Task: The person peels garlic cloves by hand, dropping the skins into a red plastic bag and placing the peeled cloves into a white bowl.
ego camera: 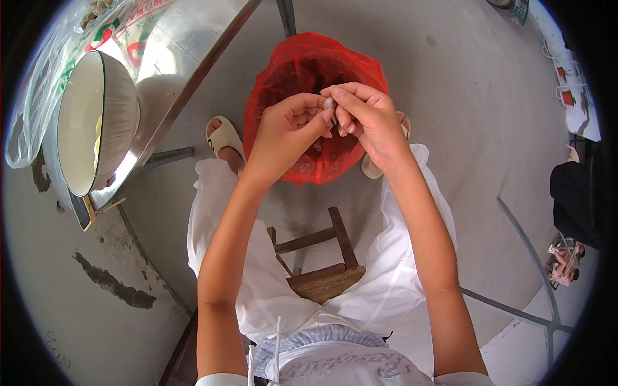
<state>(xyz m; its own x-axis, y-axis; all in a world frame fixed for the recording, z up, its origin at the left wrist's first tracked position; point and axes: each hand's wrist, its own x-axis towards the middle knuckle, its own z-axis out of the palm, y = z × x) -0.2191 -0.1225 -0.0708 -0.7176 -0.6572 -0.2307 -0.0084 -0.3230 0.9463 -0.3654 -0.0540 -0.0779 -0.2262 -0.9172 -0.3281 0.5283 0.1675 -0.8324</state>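
Over a bin lined with a red plastic bag (314, 164), both hands meet at a small pale clove, likely garlic (330, 103). My left hand (297, 128) pinches it between thumb and fingers. My right hand (364, 113) touches its upper side with thumb and forefinger, the other fingers curled. Dark scraps lie inside the bag, partly hidden by the hands. To the left, a white bowl with a dark rim (120, 116) stands on a metal table, with a few pale yellow pieces inside.
The shiny metal table (178, 91) also bears a clear plastic bag (29, 111) and, at its near corner, a phone (83, 210). A wooden stool (328, 280) shows between the knees. Grey metal legs (512, 309) stand at right. Farther right are other people (565, 263).
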